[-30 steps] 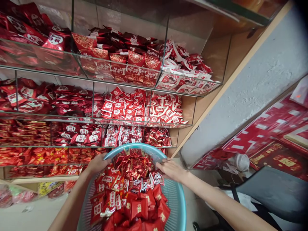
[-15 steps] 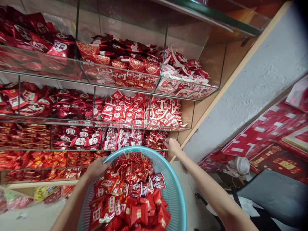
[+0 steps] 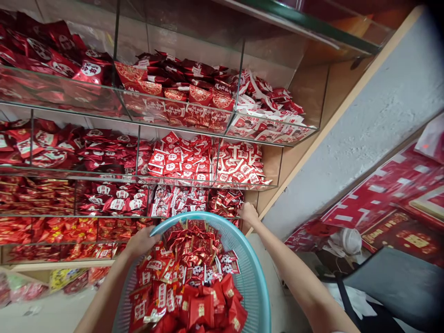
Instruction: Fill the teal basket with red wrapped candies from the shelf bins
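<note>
My left hand (image 3: 141, 241) grips the rim of a turquoise plastic basket (image 3: 257, 273) at its left far side. Inside the basket lie several kinds of small wrapped packets: plain red ones (image 3: 201, 311), red-and-white printed ones (image 3: 160, 298) and shiny dark red ones (image 3: 196, 245). At the right end of a lower shelf, my right hand (image 3: 248, 213) is at a compartment of small dark red wrapped sweets (image 3: 226, 201). Its fingers are curled together at the compartment's front right corner, and what they hold, if anything, is too small to make out.
Glass-fronted shelves with dividers (image 3: 239, 74) hold red packets, rising above my hands. A wooden side panel (image 3: 298, 162) and a grey wall (image 3: 360, 129) bound the right. A dark grey chair-like surface (image 3: 398, 282) stands at lower right. Bagged goods (image 3: 65, 280) lie under the bottom shelf.
My right hand has shifted slightly down, staying at the same compartment. The left hand and the basket hold almost the same position; the whole view has moved a little.
</note>
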A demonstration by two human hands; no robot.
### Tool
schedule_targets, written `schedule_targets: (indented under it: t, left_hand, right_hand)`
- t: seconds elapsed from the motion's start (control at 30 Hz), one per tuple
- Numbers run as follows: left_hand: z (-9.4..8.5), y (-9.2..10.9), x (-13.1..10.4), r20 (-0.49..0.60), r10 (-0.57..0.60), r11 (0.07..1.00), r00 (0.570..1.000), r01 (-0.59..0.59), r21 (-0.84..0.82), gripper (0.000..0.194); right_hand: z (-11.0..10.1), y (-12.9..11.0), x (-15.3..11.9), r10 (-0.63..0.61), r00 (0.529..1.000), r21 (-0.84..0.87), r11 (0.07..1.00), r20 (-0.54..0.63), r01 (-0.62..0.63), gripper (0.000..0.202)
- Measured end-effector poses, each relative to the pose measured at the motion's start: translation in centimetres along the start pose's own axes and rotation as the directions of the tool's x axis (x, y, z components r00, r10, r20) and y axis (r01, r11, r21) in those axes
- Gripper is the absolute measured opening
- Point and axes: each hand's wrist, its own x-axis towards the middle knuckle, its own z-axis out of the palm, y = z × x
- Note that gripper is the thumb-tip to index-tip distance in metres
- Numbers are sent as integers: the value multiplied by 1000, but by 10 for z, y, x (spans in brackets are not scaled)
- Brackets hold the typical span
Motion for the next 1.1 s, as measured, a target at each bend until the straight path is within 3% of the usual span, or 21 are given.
schedule_targets:
  t: [0.13,0.23,0.47,0.63,0.7,0.8,0.9,1.0,1.1]
  left_hand:
    - [0,-1,0,1,-4,1000,1000,4,-9,17]
    - [0,-1,0,-17,6,1000,1000,-6,-13,16]
    - [1,-1,1,-5,0,999,1000,0,-42,19]
    - [-1,2,0,2,-13,1000,1000,13,-6,21]
    - [-2,2,0,8,-10,1000,1000,10,-19,22]
    - [-2,3,-1,10,-18,999,1000,18,-33,22]
    - [-2,4,-2,10,-20,999,1000,20,-31,21]
    - [-2,5,-2,9,-15,1000,1000,15,-15,20]
    - [-2,6,-3,3,0,1000,1000,0,3,19]
  right_hand:
    - [-12,9,-6,-59,998,62,996,-34,61,18]
    - [-27,19,-17,-176,983,127,975,-59,182,20]
    - [-54,36,-60,-445,895,403,812,-37,421,34]
    - [-62,29,-96,-621,779,681,605,81,412,36]
    - [-62,24,-109,-676,711,700,603,193,384,35]
    - [-55,17,-123,-729,567,692,633,383,346,33]
    - [-40,12,-129,-741,463,671,656,486,345,28]
    - [-25,10,-131,-738,421,650,669,527,360,23]
    - [-23,6,-134,-732,455,629,675,507,386,20]
